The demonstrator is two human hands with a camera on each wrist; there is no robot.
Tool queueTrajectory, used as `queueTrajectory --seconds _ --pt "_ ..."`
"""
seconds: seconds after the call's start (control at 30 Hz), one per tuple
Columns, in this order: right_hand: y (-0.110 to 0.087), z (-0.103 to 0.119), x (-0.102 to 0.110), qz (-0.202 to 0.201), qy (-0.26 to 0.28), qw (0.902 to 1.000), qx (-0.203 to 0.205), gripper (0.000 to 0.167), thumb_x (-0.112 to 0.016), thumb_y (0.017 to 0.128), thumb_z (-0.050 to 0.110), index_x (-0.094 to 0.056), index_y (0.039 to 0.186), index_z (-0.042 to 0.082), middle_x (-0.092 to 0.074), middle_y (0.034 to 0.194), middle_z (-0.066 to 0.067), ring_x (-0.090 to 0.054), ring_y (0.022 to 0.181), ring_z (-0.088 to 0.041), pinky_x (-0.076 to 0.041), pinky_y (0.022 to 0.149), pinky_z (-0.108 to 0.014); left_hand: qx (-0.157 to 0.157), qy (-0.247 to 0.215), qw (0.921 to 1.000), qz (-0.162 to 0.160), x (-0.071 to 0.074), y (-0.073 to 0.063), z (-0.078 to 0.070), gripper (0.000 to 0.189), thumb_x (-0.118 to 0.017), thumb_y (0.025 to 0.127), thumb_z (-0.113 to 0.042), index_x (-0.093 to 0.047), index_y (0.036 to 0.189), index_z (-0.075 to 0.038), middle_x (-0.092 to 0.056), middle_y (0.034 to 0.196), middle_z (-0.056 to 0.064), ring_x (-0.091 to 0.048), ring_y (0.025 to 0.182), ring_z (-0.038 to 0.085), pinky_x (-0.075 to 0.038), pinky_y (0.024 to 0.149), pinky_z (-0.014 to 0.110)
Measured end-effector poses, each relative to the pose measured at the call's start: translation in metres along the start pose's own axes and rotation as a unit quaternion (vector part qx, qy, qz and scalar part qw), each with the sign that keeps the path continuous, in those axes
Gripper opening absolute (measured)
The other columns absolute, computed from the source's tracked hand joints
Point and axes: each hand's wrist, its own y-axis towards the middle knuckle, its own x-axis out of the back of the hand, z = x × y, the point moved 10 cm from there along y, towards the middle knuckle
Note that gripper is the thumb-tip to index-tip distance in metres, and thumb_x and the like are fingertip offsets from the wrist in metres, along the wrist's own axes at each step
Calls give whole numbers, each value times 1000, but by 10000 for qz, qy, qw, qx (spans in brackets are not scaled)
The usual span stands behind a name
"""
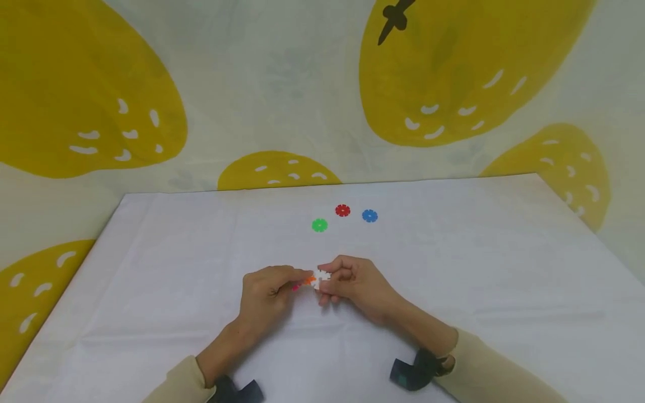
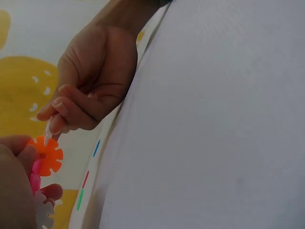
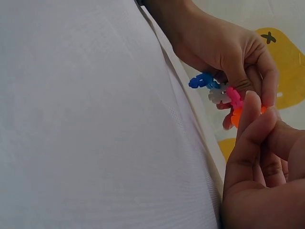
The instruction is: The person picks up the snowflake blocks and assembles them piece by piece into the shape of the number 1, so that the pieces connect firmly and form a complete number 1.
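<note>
My left hand (image 1: 269, 294) pinches a short chain of notched plastic discs between thumb and fingers. In the left wrist view an orange disc (image 2: 51, 160) tops it, then a pink disc (image 2: 35, 179) and a white disc (image 2: 45, 213); the right wrist view also shows a blue disc (image 3: 201, 81) at the far end. My right hand (image 1: 360, 285) pinches a white notched disc (image 1: 322, 275) by its edge. That disc meets the orange one edge to edge; whether their slots are locked, I cannot tell. Fingers hide part of the chain.
Beyond the hands, a green disc (image 1: 319, 225), a red disc (image 1: 342, 210) and a blue disc (image 1: 370, 215) lie flat and apart on the white-covered table (image 1: 484, 252). A wall cloth with yellow shapes (image 1: 279, 170) hangs behind the table's back edge.
</note>
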Motion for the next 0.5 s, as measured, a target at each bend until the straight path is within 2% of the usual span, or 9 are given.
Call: queueTrajectory --seconds 0.23,0.5 --pt "-1 3 -1 62 101 9999 97 33 -68 88 5 -56 117 -5 -69 82 -18 -69 77 -27 -53 69 -25 88 3 10000 -14 0 1 -3 37 -57 72 21 -77 85 -8 -71 76 -1 -63 63 10 -50 58 21" --pt "0 8 1 42 -218 9997 132 38 -69 88 11 -56 121 -1 -69 84 -17 -68 79 -30 -54 74 -28 -169 48 9998 -58 0 3 -5 35 -60 75 18 -75 90 -9 -70 78 -3 -64 71 13 -52 64 24"
